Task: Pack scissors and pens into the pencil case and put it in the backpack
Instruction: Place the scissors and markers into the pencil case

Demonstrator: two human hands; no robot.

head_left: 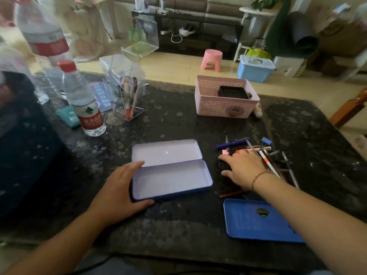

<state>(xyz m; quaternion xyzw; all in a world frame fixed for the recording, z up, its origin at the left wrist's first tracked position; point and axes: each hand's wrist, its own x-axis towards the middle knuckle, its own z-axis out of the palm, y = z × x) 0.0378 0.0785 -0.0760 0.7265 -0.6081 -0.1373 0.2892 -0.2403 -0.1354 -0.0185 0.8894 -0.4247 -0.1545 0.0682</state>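
Observation:
An open blue pencil case (172, 180) lies at the table's middle, its lid (166, 152) folded back and the inside bare. My left hand (123, 187) grips its left end, fingers over the far rim and thumb at the near edge. To the right lies a pile of pens (265, 155) with black-handled scissors (223, 165), whose blade tip points away. My right hand (245, 169) rests on that pile with fingers spread, index finger and thumb on either side of the scissor handles. A dark bag (21, 147), likely the backpack, fills the left edge.
A blue tray (254, 221) sits near the front right, with a red pencil (232, 194) just beyond it. A pink basket (224, 106) stands at the back. Water bottles (85, 100) and a clear pen holder (129, 100) crowd the back left.

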